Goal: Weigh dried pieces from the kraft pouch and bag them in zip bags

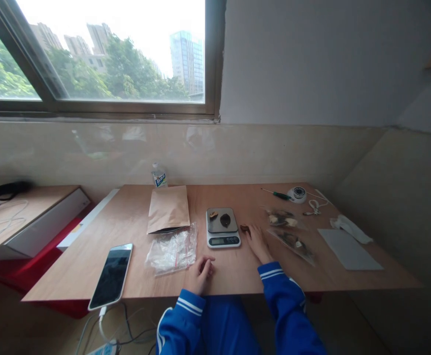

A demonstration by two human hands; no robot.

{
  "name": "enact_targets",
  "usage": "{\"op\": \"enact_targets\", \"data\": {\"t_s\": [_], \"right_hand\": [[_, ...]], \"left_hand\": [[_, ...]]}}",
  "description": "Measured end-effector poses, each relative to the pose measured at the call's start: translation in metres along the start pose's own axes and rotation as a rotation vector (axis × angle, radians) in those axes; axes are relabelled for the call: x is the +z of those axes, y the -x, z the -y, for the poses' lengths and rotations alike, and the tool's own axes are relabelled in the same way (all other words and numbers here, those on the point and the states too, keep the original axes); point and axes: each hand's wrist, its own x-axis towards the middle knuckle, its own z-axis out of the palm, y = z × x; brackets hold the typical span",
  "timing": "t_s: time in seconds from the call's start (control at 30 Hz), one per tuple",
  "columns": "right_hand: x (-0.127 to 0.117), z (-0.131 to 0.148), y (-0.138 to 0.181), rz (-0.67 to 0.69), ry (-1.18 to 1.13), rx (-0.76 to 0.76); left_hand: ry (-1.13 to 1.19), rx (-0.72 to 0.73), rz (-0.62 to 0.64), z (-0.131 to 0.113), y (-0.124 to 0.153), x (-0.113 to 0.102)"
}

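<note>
The one view comes from a camera worn on the head, above and behind both hands, looking forward and down across the table [233, 281]. The left hand [201, 270] and right hand [258, 244] sit low in the middle of the frame, fairly near the lens, with the blue sleeves [278, 278] running off under the bottom edge. Just beyond the fingertips stands the scale [222, 227]. Farther past it, the wall [311, 74] and window [108, 59] fill the upper half, so the downward tilt is shallow. The wide lens spreads the table to either side of the hands, and small things out past the right hand are probably too distant to read.
</note>
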Motion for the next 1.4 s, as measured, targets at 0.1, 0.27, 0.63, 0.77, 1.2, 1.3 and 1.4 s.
{"op": "enact_targets", "data": {"t_s": [0.1, 0.27, 0.63, 0.77, 1.2, 1.3, 1.4], "right_hand": [[-0.002, 0.007, -0.019, -0.037, -0.058, 0.016], [0.003, 0.057, -0.052, -0.013, -0.213, -0.024], [0.022, 0.083, -0.011, 0.019, 0.029, -0.134], [0.001, 0.045, 0.031, -0.132, 0.185, 0.029], [-0.017, -0.003, 0.012, -0.077, -0.272, 0.223], [-0.007, 0.008, -0.031, -0.073, -0.517, 0.267], [0.008, 0.016, -0.067, -0.064, -0.570, 0.267]], "left_hand": [[0.013, -0.010, -0.002, -0.002, 0.000, 0.000], [0.053, -0.034, -0.018, -0.002, -0.001, 0.000], [0.070, -0.026, -0.005, 0.004, -0.002, 0.000], [0.071, -0.018, 0.011, 0.007, -0.003, -0.001], [0.071, -0.016, -0.011, 0.007, -0.003, 0.000], [0.073, -0.011, -0.012, 0.005, -0.002, 0.001], [0.070, -0.010, -0.017, 0.004, -0.002, 0.001]]}}
